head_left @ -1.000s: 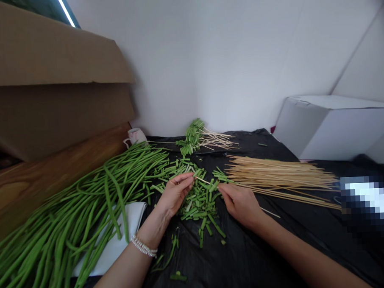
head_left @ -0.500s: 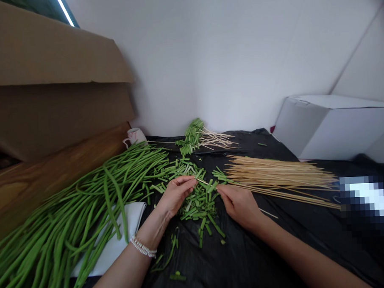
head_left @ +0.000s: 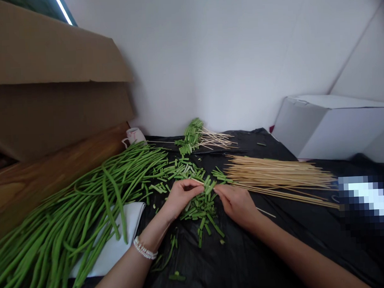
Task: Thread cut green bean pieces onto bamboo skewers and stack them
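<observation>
My right hand [head_left: 237, 201] is closed around a thin bamboo skewer [head_left: 266, 212], whose back end sticks out below the wrist. Short cut pieces of green bean [head_left: 209, 185] sit crosswise at the skewer's front part, between my two hands. My left hand [head_left: 181, 198] pinches the skewer's tip end with thumb and fingers, close against these pieces; its fingertips partly hide the tip. Beneath both hands lies a loose pile of cut bean pieces [head_left: 195, 212] on black plastic sheeting [head_left: 248, 260].
Long green beans [head_left: 68, 226] heap at the left, partly over a white sheet [head_left: 131, 219]. Loose skewers [head_left: 279, 174] lie right. Filled bean skewers [head_left: 193, 133] stack at the back. A mug [head_left: 134, 135], a cardboard box [head_left: 59, 103] and a white box [head_left: 331, 125] stand around.
My left hand has slid right along the skewer, closer to the bean pieces and my right hand. The right hand stays nearly in place, still holding the skewer.
</observation>
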`<state>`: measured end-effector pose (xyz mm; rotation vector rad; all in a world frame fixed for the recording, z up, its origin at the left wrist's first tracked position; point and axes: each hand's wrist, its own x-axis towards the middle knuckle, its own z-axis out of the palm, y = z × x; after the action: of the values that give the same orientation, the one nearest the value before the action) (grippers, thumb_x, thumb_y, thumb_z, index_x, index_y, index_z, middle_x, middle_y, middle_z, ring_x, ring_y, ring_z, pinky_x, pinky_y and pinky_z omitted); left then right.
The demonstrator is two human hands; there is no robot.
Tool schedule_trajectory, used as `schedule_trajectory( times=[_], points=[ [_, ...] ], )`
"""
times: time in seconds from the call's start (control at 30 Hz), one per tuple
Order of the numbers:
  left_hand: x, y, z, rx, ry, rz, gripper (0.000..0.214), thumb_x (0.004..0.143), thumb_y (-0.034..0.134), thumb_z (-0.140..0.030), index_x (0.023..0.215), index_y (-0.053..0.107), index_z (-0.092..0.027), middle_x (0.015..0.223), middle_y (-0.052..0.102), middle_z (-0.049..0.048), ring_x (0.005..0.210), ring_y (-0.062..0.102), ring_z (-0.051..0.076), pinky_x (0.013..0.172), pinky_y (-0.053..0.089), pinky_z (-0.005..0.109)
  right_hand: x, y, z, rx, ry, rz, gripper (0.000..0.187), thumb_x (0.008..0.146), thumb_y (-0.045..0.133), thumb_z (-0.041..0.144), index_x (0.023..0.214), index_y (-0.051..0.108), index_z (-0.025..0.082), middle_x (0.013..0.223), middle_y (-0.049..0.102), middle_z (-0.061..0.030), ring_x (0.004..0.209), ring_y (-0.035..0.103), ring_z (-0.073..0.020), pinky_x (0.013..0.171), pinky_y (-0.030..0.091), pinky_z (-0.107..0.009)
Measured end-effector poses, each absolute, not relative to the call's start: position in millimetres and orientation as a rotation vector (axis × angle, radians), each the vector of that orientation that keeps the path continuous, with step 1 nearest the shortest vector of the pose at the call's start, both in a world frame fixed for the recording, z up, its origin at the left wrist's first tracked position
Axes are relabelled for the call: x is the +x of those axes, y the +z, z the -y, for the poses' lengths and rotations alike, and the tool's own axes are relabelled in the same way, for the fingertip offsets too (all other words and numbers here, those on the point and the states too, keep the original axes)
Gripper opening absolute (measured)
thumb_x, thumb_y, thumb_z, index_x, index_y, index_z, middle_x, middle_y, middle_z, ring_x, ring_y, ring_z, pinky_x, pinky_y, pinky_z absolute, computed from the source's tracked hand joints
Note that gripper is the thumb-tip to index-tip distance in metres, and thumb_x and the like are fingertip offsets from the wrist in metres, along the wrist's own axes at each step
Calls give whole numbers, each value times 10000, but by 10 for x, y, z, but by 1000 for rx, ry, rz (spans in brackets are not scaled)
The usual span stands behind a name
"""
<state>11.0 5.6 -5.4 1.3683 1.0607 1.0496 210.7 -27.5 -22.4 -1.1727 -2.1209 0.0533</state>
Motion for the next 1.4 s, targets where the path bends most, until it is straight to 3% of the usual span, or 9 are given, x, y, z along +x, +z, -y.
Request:
schedule_trajectory(
  times=[0.13,0.23,0.33,0.43,0.67,0.87,1.1,1.27,1.4],
  points=[
    [33,-58,-116,1743,1207,-1175,216,794,642,-333,938,740,-206,973,717,79,946,625,235,895,447,357,2192,-222,210,-1253,-52,1967,270,940,386,236,951,653,202,847,713,-50,751,658,-151,692,452,-231],
    [10,-123,-121,2212,1033,-1152,324,873,525,-272,1171,648,-249,1185,646,75,1180,502,247,1040,332,417,2228,-234,184,-1286,-49,1941,274,939,389,256,941,658,200,794,710,-40,678,652,-146,638,441,-230],
    [21,-198,-98,2465,832,-1135,400,892,480,-241,1285,552,-262,1253,602,77,1260,421,248,1057,302,435,2217,-237,190,-1255,-57,1957,269,940,393,250,944,657,201,855,718,-45,738,664,-152,670,446,-233],
    [33,-231,-90,2526,828,-1205,378,878,491,-221,1243,585,-237,1124,633,95,1157,475,256,990,361,417,2201,-232,204,-1234,-53,1970,257,939,401,242,969,653,202,908,722,-48,794,669,-157,704,453,-234],
    [44,-205,-108,2489,927,-1229,155,833,551,-197,857,704,-208,909,633,68,947,524,224,879,406,361,2211,-235,206,-1239,-43,1978,257,941,401,250,964,654,209,911,721,-46,781,666,-155,691,456,-234],
    [12,-150,-121,2347,1028,-1296,145,847,562,-236,884,703,-233,871,690,49,911,558,226,862,403,354,2202,-232,211,-1207,-43,1956,260,940,404,244,964,659,204,892,721,-48,775,666,-152,703,457,-230],
    [-27,-145,-187,1532,1259,-1285,227,751,685,-311,926,734,-174,870,733,62,749,652,195,754,499,325,2180,-254,221,-1207,-23,1984,236,941,418,244,952,650,196,927,718,-45,798,666,-158,720,445,-238],
    [14,-127,-169,1064,1226,-984,336,691,762,-281,992,706,-142,946,734,77,881,674,179,851,512,301,2160,-230,243,-1241,5,2044,245,947,409,246,924,648,196,866,706,-36,773,656,-163,703,425,-245],
    [10,-95,-151,932,1182,-916,349,676,784,-236,1003,702,-146,960,732,79,884,674,158,810,519,246,2147,-221,254,-1262,5,2084,252,951,396,240,921,643,199,840,696,-31,770,649,-159,707,411,-242]
  ],
)
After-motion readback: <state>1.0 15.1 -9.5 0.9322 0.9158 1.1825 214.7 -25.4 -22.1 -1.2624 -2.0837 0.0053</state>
